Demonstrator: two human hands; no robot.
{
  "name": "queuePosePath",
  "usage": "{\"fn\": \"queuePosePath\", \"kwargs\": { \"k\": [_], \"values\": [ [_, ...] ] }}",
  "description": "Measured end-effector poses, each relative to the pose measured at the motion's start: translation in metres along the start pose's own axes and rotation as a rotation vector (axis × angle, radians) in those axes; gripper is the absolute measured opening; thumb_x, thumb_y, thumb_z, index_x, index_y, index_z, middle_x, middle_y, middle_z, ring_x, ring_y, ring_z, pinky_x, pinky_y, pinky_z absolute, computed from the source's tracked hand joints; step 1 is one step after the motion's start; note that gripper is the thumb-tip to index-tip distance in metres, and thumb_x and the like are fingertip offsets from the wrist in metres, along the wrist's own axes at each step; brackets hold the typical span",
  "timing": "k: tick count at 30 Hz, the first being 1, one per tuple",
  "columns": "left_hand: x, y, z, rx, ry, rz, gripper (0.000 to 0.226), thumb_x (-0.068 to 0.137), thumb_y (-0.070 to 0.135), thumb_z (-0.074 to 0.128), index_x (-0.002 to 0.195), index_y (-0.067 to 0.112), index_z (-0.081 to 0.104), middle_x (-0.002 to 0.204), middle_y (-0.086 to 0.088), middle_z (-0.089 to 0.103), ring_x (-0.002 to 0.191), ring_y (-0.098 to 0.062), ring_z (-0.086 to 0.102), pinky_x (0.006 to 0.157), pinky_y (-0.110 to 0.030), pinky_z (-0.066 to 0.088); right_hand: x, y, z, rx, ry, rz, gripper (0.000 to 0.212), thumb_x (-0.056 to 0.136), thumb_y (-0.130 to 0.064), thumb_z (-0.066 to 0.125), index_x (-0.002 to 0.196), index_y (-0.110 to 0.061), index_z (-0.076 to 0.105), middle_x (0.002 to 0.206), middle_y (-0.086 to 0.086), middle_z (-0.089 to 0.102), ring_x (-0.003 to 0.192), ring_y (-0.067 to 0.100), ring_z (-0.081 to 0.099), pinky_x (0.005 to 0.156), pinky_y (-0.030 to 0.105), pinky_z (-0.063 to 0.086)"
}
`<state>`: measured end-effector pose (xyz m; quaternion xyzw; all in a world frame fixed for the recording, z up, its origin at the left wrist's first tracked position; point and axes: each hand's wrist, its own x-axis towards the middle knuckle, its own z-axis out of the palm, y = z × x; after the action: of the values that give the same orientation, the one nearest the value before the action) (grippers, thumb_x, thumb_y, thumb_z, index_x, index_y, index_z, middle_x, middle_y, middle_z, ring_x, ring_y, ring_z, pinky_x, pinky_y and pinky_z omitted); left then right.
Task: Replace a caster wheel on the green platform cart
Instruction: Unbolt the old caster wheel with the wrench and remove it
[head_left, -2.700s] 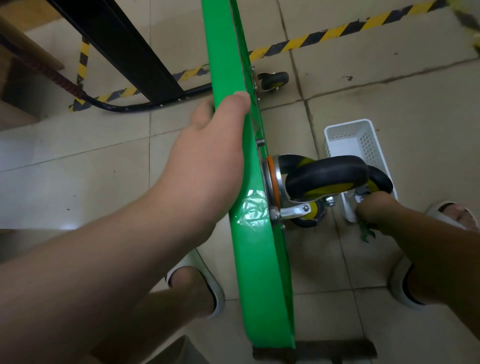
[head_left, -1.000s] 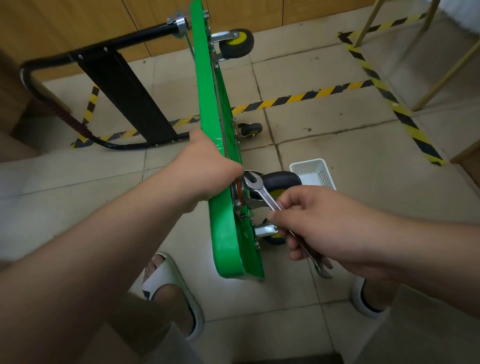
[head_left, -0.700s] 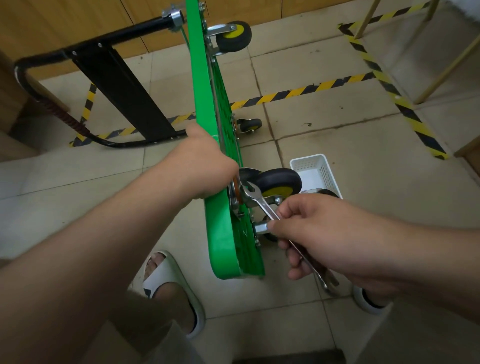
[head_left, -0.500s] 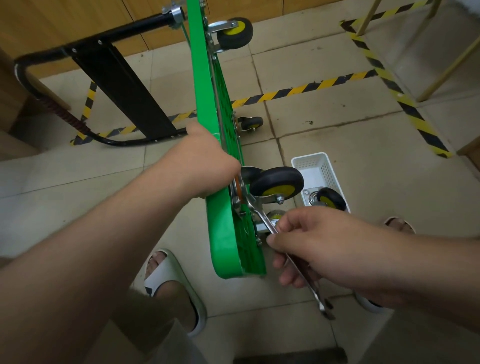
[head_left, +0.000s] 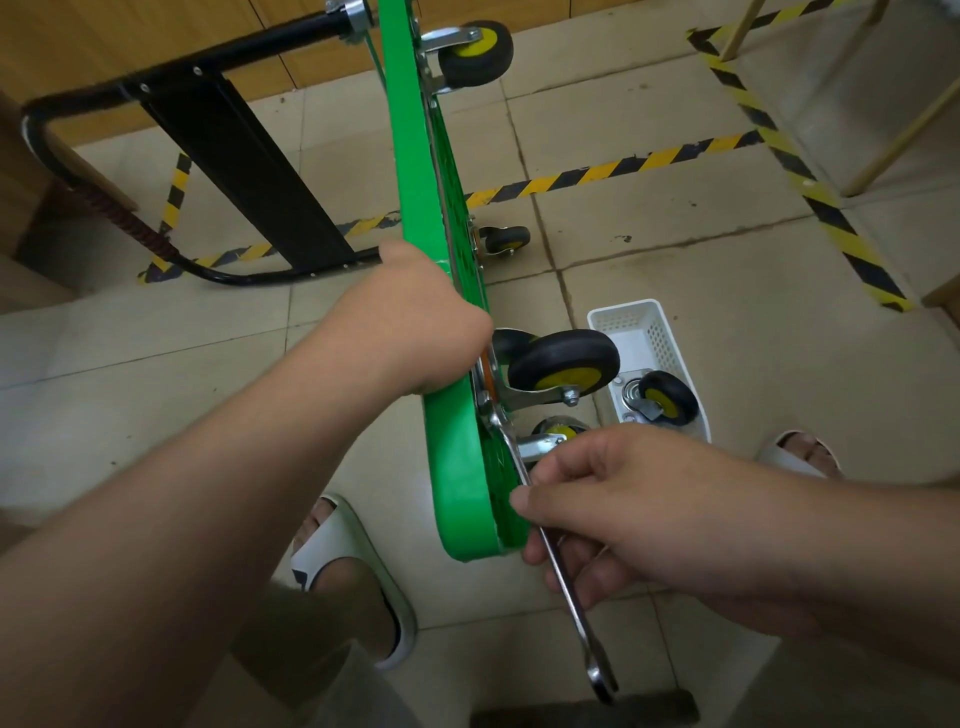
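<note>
**A:** What are the hands up to?

**B:** The right hand (head_left: 649, 519) is curled round the shank of a wrench (head_left: 571, 597), with thumb and fingers pinching it. The left hand (head_left: 415, 332) is clamped over the upper edge of the green platform cart (head_left: 410, 156).

**A:** And how does the cart sit?

**B:** It stands on its side on the tiled floor (head_left: 675, 270), underside facing right. It is between the person's two white slippers (head_left: 363, 561).

**A:** Where does the wrench reach?

**B:** Its upper end lies against the mounting plate of the nearest caster wheel (head_left: 563, 361), just below the left hand. Whether it is seated on a nut I can't tell, because that spot is small and crowded. The lower open end pokes out beneath the right hand.

**A:** Any other wheels?

**B:** A lower caster (head_left: 558, 431) shows just above the right hand's knuckles, mostly hidden. Two more are fixed further along the deck: a far caster (head_left: 475, 54) at the top and a small one (head_left: 506, 240) by the floor. A loose spare caster (head_left: 662, 402) lies in the white basket (head_left: 631, 317), which sits on the floor just right of the cart.

**A:** What is further out?

**B:** The black handle (head_left: 244, 156) juts out left of the deck. Yellow-and-black hazard tape (head_left: 623, 169) crosses the tiles beyond
</note>
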<state>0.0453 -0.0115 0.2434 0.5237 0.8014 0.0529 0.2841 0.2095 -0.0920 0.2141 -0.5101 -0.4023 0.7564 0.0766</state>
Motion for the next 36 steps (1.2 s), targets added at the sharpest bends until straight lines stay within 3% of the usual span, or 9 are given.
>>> {"fn": "queuePosePath", "kwargs": {
  "k": [6,8,11,16,20,24,26,30,36],
  "values": [
    [0.000,-0.001,0.000,-0.009,0.004,0.000,0.046,0.094,0.025,0.061,0.121,0.015,0.025,0.085,0.000,0.044,0.065,-0.011,0.053,0.024,-0.016,0.030,0.006,0.000,0.004,0.074,-0.022,-0.036,0.019,0.098,-0.022,0.064,0.086,-0.007,0.066,0.075,0.010,0.071,0.062,0.018,0.063,0.058,0.029,0.058],
    [0.002,-0.001,0.000,-0.005,0.011,0.003,0.048,0.094,0.027,0.062,0.123,0.014,0.026,0.087,-0.001,0.043,0.064,-0.010,0.050,0.030,-0.018,0.032,0.008,0.000,0.004,0.103,-0.027,-0.047,0.020,0.098,-0.022,0.064,0.085,-0.007,0.066,0.074,0.010,0.069,0.059,0.017,0.063,0.056,0.028,0.056],
    [0.003,-0.002,0.000,0.007,0.016,0.004,0.046,0.094,0.027,0.061,0.116,0.014,0.023,0.085,0.000,0.042,0.064,-0.009,0.050,0.030,-0.018,0.031,0.012,0.003,0.004,0.118,-0.029,-0.055,0.019,0.098,-0.020,0.064,0.086,-0.006,0.067,0.074,0.010,0.068,0.060,0.018,0.062,0.057,0.029,0.056],
    [0.005,-0.001,0.000,0.009,0.012,0.000,0.046,0.093,0.025,0.061,0.113,0.015,0.021,0.099,-0.006,0.048,0.067,-0.011,0.053,0.032,-0.021,0.036,0.017,0.010,0.004,0.092,-0.040,-0.075,0.021,0.099,-0.019,0.062,0.089,-0.001,0.067,0.074,0.010,0.066,0.063,0.020,0.063,0.060,0.030,0.056],
    [0.005,-0.001,0.000,0.014,0.004,-0.001,0.045,0.094,0.024,0.060,0.114,0.014,0.022,0.106,-0.007,0.048,0.068,-0.011,0.053,0.032,-0.021,0.036,0.024,0.019,0.002,-0.036,0.024,-0.140,0.026,0.100,-0.018,0.061,0.093,0.007,0.064,0.076,0.015,0.067,0.069,0.026,0.062,0.070,0.040,0.059],
    [0.005,0.000,0.000,0.022,0.002,-0.003,0.045,0.095,0.023,0.059,0.122,0.011,0.026,0.108,-0.008,0.049,0.067,-0.012,0.051,0.035,-0.022,0.034,0.033,0.027,0.002,-0.132,0.045,-0.181,0.022,0.100,-0.022,0.061,0.099,-0.002,0.069,0.091,0.021,0.073,0.077,0.036,0.069,0.084,0.049,0.061],
    [0.006,-0.001,0.000,0.032,0.004,0.000,0.046,0.095,0.023,0.059,0.125,0.010,0.026,0.107,-0.008,0.048,0.066,-0.011,0.050,0.035,-0.021,0.034,0.035,0.028,0.001,-0.180,0.041,-0.197,0.019,0.100,-0.024,0.061,0.098,-0.007,0.071,0.088,0.014,0.075,0.084,0.037,0.072,0.083,0.047,0.062],
    [0.006,-0.002,0.001,0.020,-0.004,-0.003,0.045,0.095,0.023,0.059,0.122,0.010,0.026,0.107,-0.008,0.049,0.068,-0.012,0.053,0.035,-0.022,0.037,0.041,0.032,-0.002,-0.237,0.035,-0.232,0.017,0.099,-0.025,0.062,0.090,-0.013,0.070,0.074,0.001,0.072,0.074,0.024,0.073,0.080,0.044,0.063],
    [0.003,-0.002,-0.002,-0.006,-0.014,-0.014,0.045,0.094,0.023,0.060,0.120,0.012,0.024,0.098,-0.006,0.047,0.068,-0.013,0.054,0.022,-0.013,0.029,0.053,0.035,-0.009,-0.491,0.132,-0.363,0.019,0.098,-0.029,0.062,0.088,-0.013,0.066,0.078,0.014,0.066,0.077,0.033,0.066,0.076,0.049,0.059]
  ]
}}
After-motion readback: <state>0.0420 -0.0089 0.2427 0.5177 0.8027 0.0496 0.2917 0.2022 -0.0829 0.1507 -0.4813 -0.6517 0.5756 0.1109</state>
